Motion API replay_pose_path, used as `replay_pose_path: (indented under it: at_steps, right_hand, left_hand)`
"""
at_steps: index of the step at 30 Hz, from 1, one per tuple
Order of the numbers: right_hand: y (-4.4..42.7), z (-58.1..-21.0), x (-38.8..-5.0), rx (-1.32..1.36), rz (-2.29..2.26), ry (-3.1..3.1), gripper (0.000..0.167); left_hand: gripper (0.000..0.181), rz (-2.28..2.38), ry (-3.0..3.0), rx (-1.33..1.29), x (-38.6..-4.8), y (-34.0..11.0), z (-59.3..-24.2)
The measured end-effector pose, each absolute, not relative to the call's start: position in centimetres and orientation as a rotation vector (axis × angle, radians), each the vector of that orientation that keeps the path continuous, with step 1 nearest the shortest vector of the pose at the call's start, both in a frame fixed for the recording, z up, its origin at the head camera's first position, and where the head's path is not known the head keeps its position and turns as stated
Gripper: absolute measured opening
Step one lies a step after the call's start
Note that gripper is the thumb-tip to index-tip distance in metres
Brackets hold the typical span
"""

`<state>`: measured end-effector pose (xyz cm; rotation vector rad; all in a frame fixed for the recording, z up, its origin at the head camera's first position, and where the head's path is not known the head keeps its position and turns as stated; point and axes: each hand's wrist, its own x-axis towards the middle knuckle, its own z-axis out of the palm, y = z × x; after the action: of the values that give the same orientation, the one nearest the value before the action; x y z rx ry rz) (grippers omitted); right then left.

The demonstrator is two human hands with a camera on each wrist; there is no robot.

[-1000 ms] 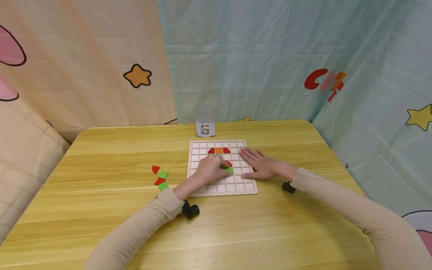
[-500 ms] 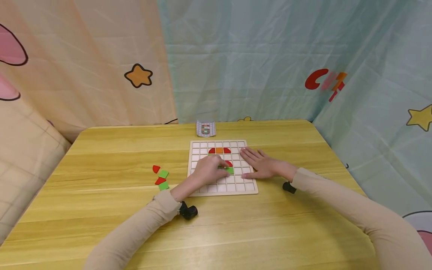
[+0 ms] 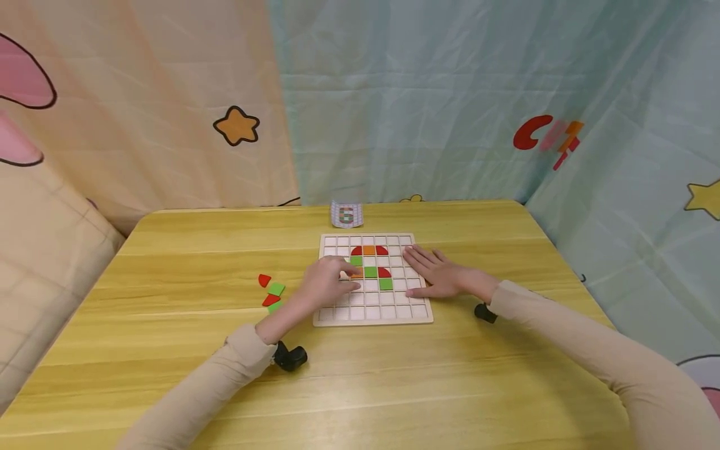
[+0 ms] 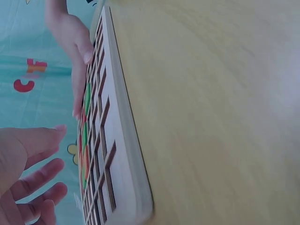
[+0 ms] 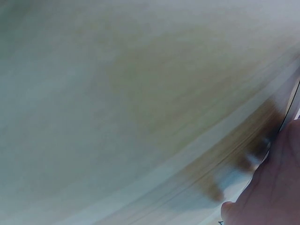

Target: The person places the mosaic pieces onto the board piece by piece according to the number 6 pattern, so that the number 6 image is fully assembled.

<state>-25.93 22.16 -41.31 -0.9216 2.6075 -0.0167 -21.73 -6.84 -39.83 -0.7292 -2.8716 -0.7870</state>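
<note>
A wooden grid board [image 3: 374, 323] lies on the table with coloured tiles set in its squares. Along the top of the pattern, an orange square tile [image 3: 368, 250] sits between red quarter-round tiles. Lower down are a green square tile [image 3: 370, 272], a red quarter-round tile [image 3: 384, 273] and another green square [image 3: 385, 284]. My left hand [image 3: 323, 284] hovers over the board's left side, thumb and fingers apart, holding nothing; it partly covers an orange tile [image 3: 357, 272]. My right hand [image 3: 441, 275] rests flat, fingers spread, on the board's right edge.
Loose red [image 3: 264, 280] and green tiles [image 3: 276, 289] lie on the table left of the board. Behind the board stands a small paper card [image 3: 346, 215] with a gridded coloured figure. Printed curtains [image 3: 422, 125] enclose the table's far side.
My left hand has drawn back leftward from the lower green square, uncovering the tiles in the middle of the board. My right hand stays where it was.
</note>
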Motion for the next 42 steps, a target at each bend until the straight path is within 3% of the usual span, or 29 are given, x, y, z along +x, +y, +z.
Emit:
replay_pose_path:
  at_steps: [29, 42]
  right_hand:
    - [22.2, -41.1, -25.8, -0.937, -0.033, 2.613, 0.094]
    - [22.2, -41.1, -25.9, -0.932, -0.03, 2.614, 0.095]
  left_hand:
    - [0.028, -0.744, -2.883, -0.449, -19.2, -17.7, -39.4]
    - [0.026, -0.767, -2.911, -0.371, -17.5, -21.0, -41.0]
